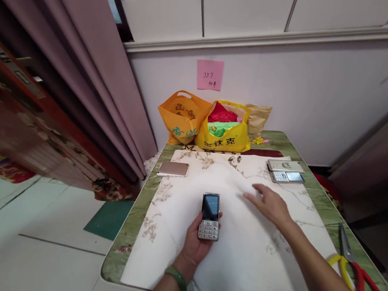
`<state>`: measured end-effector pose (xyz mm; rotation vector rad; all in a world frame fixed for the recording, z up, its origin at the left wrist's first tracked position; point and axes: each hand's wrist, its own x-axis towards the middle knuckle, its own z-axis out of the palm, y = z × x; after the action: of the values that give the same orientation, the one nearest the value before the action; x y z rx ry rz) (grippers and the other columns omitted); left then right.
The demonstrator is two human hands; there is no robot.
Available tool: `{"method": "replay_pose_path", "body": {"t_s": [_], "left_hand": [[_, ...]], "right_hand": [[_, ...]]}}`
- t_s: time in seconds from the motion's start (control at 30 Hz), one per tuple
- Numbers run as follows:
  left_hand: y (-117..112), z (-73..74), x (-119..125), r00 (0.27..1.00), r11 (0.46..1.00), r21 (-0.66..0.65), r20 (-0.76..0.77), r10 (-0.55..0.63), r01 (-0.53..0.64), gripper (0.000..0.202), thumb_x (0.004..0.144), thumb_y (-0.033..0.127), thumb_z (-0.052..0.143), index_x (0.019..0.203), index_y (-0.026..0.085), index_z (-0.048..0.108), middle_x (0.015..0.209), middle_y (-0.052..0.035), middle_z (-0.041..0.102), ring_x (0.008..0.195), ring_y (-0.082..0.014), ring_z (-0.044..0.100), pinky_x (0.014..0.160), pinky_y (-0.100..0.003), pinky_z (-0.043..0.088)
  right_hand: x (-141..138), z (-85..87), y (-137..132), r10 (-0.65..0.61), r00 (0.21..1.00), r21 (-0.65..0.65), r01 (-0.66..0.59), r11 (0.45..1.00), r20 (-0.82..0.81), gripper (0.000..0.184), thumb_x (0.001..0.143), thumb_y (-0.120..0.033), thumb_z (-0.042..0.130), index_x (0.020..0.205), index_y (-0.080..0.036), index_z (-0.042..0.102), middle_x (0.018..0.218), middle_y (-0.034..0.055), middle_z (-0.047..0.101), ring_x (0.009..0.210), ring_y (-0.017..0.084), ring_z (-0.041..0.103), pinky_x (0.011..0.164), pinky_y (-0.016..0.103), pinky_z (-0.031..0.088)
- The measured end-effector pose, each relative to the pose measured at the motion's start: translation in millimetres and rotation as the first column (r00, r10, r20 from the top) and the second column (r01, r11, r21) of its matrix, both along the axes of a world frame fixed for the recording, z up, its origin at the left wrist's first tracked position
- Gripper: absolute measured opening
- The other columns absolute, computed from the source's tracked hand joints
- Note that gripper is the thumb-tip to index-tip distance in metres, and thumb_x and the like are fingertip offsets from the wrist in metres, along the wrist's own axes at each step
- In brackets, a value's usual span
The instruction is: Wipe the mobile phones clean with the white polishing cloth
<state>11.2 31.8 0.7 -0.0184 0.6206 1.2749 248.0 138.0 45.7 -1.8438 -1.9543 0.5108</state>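
My left hand (196, 245) grips a small keypad phone (210, 216), screen up, above a white cloth (237, 249) spread over the table. A green bangle circles that wrist. My right hand (270, 203) lies flat on the cloth to the right of the phone, fingers stretched toward the left, holding nothing. A white floral mat (151, 236) lies under the cloth.
A rose-gold smartphone (173, 168) lies at the table's left edge. Two more phones (285, 171) sit at the back right. Scissors with yellow and red handles (357, 272) lie at the right edge. Orange (182, 117) and yellow bags (224, 129) stand at the back against the wall. Curtains hang left.
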Motion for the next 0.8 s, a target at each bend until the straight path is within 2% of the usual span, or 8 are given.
{"method": "replay_pose_path", "body": {"t_s": [0.1,0.23,0.4,0.5,0.57,0.63,0.7,0.8], "left_hand": [[2.5,1.6,2.9,1.0,1.0,-0.01,0.003,-0.026,0.026,0.035,0.091,0.027,0.053,0.122,0.011,0.059,0.109,-0.0143,0.07,0.097,-0.0217,0.068,0.086,-0.034,0.053],[4.7,2.7,5.0,1.0,1.0,0.007,0.009,-0.03,0.03,0.033,0.091,0.027,0.054,0.12,0.014,0.061,0.108,-0.0111,0.07,0.1,-0.021,0.067,0.093,-0.036,0.049],[4.0,2.9,3.0,0.999,0.999,0.025,0.04,-0.028,0.027,0.038,0.092,0.042,0.05,0.114,0.014,0.064,0.113,-0.0136,0.068,0.104,-0.0235,0.064,0.098,-0.04,0.045],[3.9,3.6,2.5,0.998,0.997,0.068,0.05,-0.038,0.034,0.049,0.09,0.053,0.049,0.117,0.016,0.062,0.115,-0.014,0.067,0.104,-0.0256,0.064,0.098,-0.044,0.044],[4.7,3.7,2.9,0.996,0.994,0.098,0.067,-0.061,0.055,0.051,0.089,0.055,0.048,0.118,0.015,0.062,0.117,-0.0145,0.066,0.106,-0.0269,0.063,0.1,-0.046,0.043],[5.2,0.9,3.1,0.994,0.99,0.136,0.095,-0.046,0.033,0.046,0.091,0.048,0.047,0.119,0.015,0.063,0.121,-0.0134,0.065,0.113,-0.0269,0.059,0.104,-0.044,0.04],[4.3,-6.5,1.8,0.994,0.99,0.135,0.109,0.018,-0.033,0.038,0.093,0.039,0.045,0.118,0.018,0.064,0.122,-0.0094,0.065,0.119,-0.0235,0.055,0.108,-0.038,0.037],[0.5,-21.5,-2.9,0.995,0.996,0.063,0.087,0.057,-0.063,0.038,0.093,0.04,0.041,0.115,0.02,0.065,0.115,-0.0074,0.068,0.118,-0.0202,0.056,0.107,-0.034,0.038]], "right_hand": [[37.1,-17.1,-41.5,-0.019,0.991,-0.091,0.031,0.995,0.132,0.072,0.071,-0.074,0.056,0.122,-0.023,0.059,0.117,0.0105,0.065,0.095,0.03,0.064,0.073,0.038,0.047],[60.3,-28.3,-60.8,-0.123,0.981,-0.053,0.132,0.99,0.148,0.051,0.081,-0.065,0.048,0.108,-0.024,0.064,0.109,0.0089,0.068,0.088,0.027,0.066,0.069,0.035,0.046],[30.9,-2.3,-55.4,-0.232,0.961,-0.002,0.234,0.972,-0.151,0.05,0.081,-0.063,0.051,0.099,-0.018,0.065,0.064,0.0039,0.064,0.064,0.023,0.065,0.059,0.031,0.045],[-15.9,17.6,-61.6,-0.07,0.861,-0.103,0.021,0.994,-0.504,0.054,0.083,-0.064,0.05,0.105,-0.016,0.063,0.06,0.0,0.062,0.056,0.02,0.066,0.053,0.027,0.047],[-48.6,20.5,-66.8,0.178,0.732,-0.092,-0.313,0.945,-0.657,0.049,0.091,-0.058,0.041,0.104,-0.017,0.064,0.081,0.0054,0.07,0.072,0.021,0.069,0.061,0.029,0.053],[-76.1,13.3,-70.2,0.269,0.763,0.034,-0.309,0.951,-0.588,0.045,0.095,-0.051,0.035,0.101,-0.018,0.066,0.098,0.0089,0.07,0.087,0.022,0.068,0.073,0.034,0.055],[-97.4,-0.2,-72.4,0.347,0.854,0.197,-0.291,0.936,-0.388,0.042,0.096,-0.044,0.037,0.114,-0.018,0.064,0.122,0.0123,0.063,0.112,0.025,0.06,0.095,0.042,0.049],[-120.6,-19.5,-74.8,0.571,0.818,0.276,-0.535,0.798,-0.065,0.051,0.096,-0.041,0.039,0.14,-0.017,0.046,0.149,0.0108,0.04,0.138,0.025,0.034,0.116,0.049,0.023]]}}
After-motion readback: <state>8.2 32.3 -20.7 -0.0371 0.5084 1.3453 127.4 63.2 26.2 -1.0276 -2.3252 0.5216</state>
